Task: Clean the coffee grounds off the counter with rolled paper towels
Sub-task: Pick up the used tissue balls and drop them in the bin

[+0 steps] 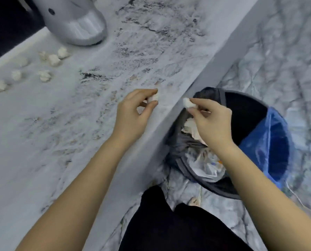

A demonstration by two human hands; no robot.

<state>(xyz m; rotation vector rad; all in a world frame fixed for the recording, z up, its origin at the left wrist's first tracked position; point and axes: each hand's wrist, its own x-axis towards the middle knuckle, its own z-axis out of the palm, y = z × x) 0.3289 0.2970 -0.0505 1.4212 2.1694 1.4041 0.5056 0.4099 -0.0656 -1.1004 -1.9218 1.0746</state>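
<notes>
My left hand (133,113) pinches a small white rolled paper towel (153,97) above the marble counter (42,142), close to its front edge. My right hand (210,122) pinches a second rolled paper towel (187,102) just past the counter edge, over the trash bin (245,109). Dark coffee grounds (93,76) lie in a smear at mid-counter, and more grounds (151,28) are scattered farther back. Several clean rolled paper towels (54,59) sit in a loose group at the counter's left.
A silver appliance base (78,24) stands at the back left of the counter. The black bin on the floor holds crumpled paper and plastic, with a blue bag (267,142) on its right side. My dark-clothed legs (178,229) are below the counter edge.
</notes>
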